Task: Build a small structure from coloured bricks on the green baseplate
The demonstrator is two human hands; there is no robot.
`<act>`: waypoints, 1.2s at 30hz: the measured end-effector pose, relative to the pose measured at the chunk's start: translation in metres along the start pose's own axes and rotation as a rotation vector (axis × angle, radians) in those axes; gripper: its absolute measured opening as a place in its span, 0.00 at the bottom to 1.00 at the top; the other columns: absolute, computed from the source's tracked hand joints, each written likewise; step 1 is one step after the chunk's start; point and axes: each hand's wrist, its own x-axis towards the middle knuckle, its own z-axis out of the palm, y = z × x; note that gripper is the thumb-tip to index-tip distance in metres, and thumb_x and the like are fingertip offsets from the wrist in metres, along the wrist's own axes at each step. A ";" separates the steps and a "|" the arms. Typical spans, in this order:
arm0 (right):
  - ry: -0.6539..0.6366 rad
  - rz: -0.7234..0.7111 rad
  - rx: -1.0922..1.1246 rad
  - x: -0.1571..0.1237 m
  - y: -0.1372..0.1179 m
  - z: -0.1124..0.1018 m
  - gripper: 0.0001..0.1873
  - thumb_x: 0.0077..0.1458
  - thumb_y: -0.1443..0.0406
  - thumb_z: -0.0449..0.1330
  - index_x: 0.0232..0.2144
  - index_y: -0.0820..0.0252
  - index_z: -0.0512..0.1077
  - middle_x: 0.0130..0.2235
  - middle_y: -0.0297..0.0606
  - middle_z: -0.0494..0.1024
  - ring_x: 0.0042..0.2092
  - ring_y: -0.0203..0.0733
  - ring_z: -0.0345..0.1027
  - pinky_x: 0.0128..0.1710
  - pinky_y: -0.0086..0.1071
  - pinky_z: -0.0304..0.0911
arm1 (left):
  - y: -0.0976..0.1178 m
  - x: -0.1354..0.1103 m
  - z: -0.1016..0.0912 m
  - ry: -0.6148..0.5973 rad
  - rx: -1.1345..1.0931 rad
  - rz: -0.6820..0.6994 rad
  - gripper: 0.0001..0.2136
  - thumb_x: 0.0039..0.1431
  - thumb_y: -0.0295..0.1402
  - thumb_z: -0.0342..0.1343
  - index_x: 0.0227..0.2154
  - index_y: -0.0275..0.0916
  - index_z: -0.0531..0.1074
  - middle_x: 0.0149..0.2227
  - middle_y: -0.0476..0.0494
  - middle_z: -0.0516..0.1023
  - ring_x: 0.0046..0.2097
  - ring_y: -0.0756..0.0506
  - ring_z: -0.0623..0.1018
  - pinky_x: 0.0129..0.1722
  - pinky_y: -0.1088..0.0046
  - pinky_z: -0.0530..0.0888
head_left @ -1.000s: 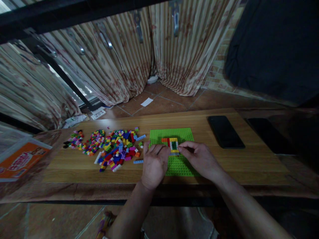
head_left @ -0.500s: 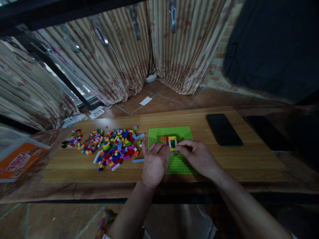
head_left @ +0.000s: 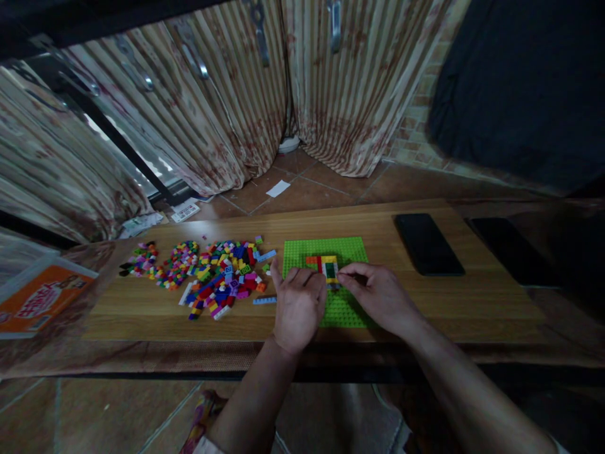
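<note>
A green studded baseplate (head_left: 350, 249) lies on the wooden board. On it sits a small toy brick build (head_left: 330, 259) of orange, red, yellow, white and dark green pieces. My left hand (head_left: 300, 302) bends over the build's left side, its fingers closed against it and one finger sticking out to the left. From the right, my right hand (head_left: 378, 293) pinches the build's right edge between thumb and forefinger. My left fingers hide the lower left of the build, and any small piece between my fingertips is too small to make out.
Loose toy bricks (head_left: 222, 277) in many colours are heaped on the board's left, with a light blue brick (head_left: 263, 301) near my left hand. A black phone (head_left: 428, 244) lies right of the baseplate, another dark slab (head_left: 513, 251) beyond it. An orange-labelled box (head_left: 45, 299) stands far left.
The view has shifted slightly. Both hands stay at the toy brick build in nearly the same pose, with only slight finger movement.
</note>
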 end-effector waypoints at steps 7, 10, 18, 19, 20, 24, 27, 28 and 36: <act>0.014 -0.006 -0.034 0.000 0.001 0.000 0.11 0.56 0.61 0.56 0.32 0.57 0.78 0.31 0.35 0.81 0.32 0.40 0.71 0.33 0.33 0.60 | 0.002 0.003 0.000 -0.011 0.002 -0.001 0.07 0.61 0.30 0.54 0.29 0.42 0.75 0.33 0.50 0.79 0.38 0.45 0.75 0.63 0.46 0.46; 0.028 -0.024 -0.041 0.000 0.001 0.000 0.11 0.56 0.61 0.56 0.32 0.57 0.78 0.31 0.35 0.81 0.30 0.39 0.70 0.32 0.32 0.60 | 0.003 0.004 -0.001 -0.014 0.001 -0.017 0.08 0.60 0.29 0.54 0.27 0.42 0.75 0.32 0.49 0.79 0.38 0.45 0.75 0.63 0.46 0.47; 0.038 -0.037 -0.062 0.000 0.001 0.000 0.10 0.56 0.62 0.56 0.32 0.56 0.78 0.32 0.35 0.81 0.32 0.39 0.71 0.34 0.32 0.60 | -0.001 0.005 -0.004 -0.003 -0.039 -0.059 0.07 0.59 0.27 0.55 0.27 0.43 0.75 0.31 0.51 0.79 0.37 0.46 0.76 0.61 0.51 0.53; 0.035 -0.036 -0.061 0.000 0.000 0.000 0.10 0.56 0.62 0.56 0.32 0.56 0.78 0.32 0.35 0.81 0.31 0.38 0.71 0.34 0.32 0.60 | -0.001 0.006 -0.004 -0.002 -0.039 -0.056 0.08 0.59 0.27 0.54 0.28 0.43 0.76 0.32 0.51 0.79 0.38 0.46 0.76 0.61 0.51 0.53; 0.033 -0.033 -0.062 0.000 0.000 0.000 0.10 0.56 0.63 0.56 0.32 0.56 0.78 0.32 0.35 0.81 0.31 0.38 0.70 0.34 0.32 0.60 | -0.001 0.006 -0.003 -0.005 -0.037 -0.050 0.08 0.60 0.28 0.54 0.28 0.43 0.76 0.32 0.50 0.79 0.38 0.46 0.76 0.60 0.51 0.54; 0.037 -0.013 -0.073 0.000 -0.003 0.000 0.09 0.56 0.64 0.57 0.31 0.57 0.78 0.32 0.35 0.81 0.31 0.37 0.70 0.34 0.31 0.60 | -0.001 0.008 -0.005 -0.045 -0.011 -0.023 0.09 0.61 0.28 0.52 0.27 0.42 0.75 0.32 0.49 0.79 0.38 0.46 0.76 0.60 0.50 0.53; 0.041 -0.012 -0.082 -0.001 -0.003 0.000 0.09 0.56 0.64 0.57 0.32 0.57 0.78 0.32 0.35 0.81 0.31 0.37 0.69 0.33 0.31 0.59 | -0.002 0.009 -0.007 -0.072 0.019 -0.012 0.10 0.62 0.28 0.51 0.27 0.42 0.74 0.32 0.49 0.79 0.38 0.45 0.76 0.60 0.48 0.52; 0.042 -0.016 -0.085 -0.001 -0.003 0.001 0.10 0.56 0.63 0.57 0.32 0.57 0.78 0.32 0.35 0.81 0.30 0.37 0.69 0.33 0.32 0.59 | -0.002 0.009 -0.007 -0.080 0.026 -0.007 0.10 0.62 0.28 0.51 0.27 0.42 0.74 0.32 0.49 0.79 0.38 0.45 0.76 0.60 0.48 0.52; 0.060 -0.020 -0.095 0.000 -0.003 0.001 0.09 0.55 0.64 0.57 0.32 0.56 0.79 0.31 0.34 0.80 0.29 0.36 0.68 0.32 0.31 0.59 | -0.006 0.007 -0.009 -0.081 -0.032 -0.021 0.10 0.64 0.29 0.50 0.29 0.42 0.74 0.33 0.49 0.80 0.38 0.45 0.76 0.60 0.49 0.52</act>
